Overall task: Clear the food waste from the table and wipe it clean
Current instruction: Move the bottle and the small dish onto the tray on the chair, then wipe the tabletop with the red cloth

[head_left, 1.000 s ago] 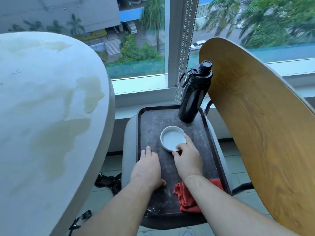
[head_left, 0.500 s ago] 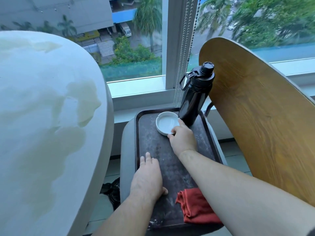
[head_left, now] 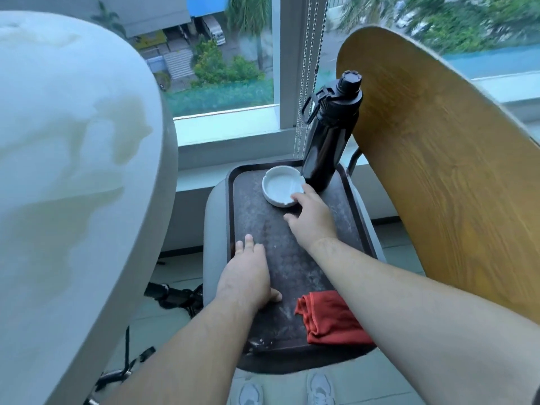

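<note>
The red cloth (head_left: 331, 318) lies untouched on the near right corner of the tray (head_left: 292, 266), your left hand (head_left: 248, 276) is flat beside it, and your right hand (head_left: 314, 222) has slid the ashtray (head_left: 280, 187) up beside the bottle (head_left: 328, 135), fingers now loose on its rim, so the stained table (head_left: 73, 185) on your left still awaits wiping.

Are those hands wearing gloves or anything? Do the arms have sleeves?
No gloves. The left hand and the right hand are bare, with no rings, watch or bracelet showing. Both forearms are bare too. A tiny dark bit at the bottom right corner might be a sleeve edge, but too little shows to tell.
</note>
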The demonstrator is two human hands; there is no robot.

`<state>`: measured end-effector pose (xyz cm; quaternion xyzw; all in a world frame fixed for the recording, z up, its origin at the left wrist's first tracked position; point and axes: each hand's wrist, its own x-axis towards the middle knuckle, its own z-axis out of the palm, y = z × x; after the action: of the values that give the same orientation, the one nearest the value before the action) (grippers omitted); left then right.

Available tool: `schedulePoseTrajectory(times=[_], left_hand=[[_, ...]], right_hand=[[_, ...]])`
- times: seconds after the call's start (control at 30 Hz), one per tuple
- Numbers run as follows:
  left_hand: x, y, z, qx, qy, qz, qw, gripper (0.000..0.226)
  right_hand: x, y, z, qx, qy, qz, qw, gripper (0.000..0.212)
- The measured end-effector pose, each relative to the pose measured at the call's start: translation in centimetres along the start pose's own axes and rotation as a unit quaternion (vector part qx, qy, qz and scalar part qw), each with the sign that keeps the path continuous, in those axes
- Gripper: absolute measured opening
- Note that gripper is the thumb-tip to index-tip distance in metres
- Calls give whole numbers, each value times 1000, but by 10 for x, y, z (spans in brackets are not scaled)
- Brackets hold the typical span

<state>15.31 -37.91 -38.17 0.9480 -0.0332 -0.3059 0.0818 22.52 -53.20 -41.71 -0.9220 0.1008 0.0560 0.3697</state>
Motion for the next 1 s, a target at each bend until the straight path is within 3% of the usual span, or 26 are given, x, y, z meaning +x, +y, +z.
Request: schedulePoseTrajectory(times=[0.13, 0.33, 0.63, 0.83, 1.0], left_hand=[[-5, -5, 3, -6, 9, -1, 1000, 125], [-6, -12, 10, -18, 22, 9, 1000, 123], [-7, -16, 25, -6, 48, 22, 999, 117], [-9, -16, 39, -19, 64, 57, 996, 80], [-26, -4, 60, -6, 113, 117, 987, 39]], right_hand=[[-21, 12, 1, 19, 13, 20, 1000, 61], [-65, 25, -6, 22, 29, 49, 998, 40], [-140, 56, -30, -99, -31, 59, 993, 32], [-179, 79, -44, -138, -10, -4, 990, 29], [-200, 103, -53, -149, -23, -28, 988, 41]])
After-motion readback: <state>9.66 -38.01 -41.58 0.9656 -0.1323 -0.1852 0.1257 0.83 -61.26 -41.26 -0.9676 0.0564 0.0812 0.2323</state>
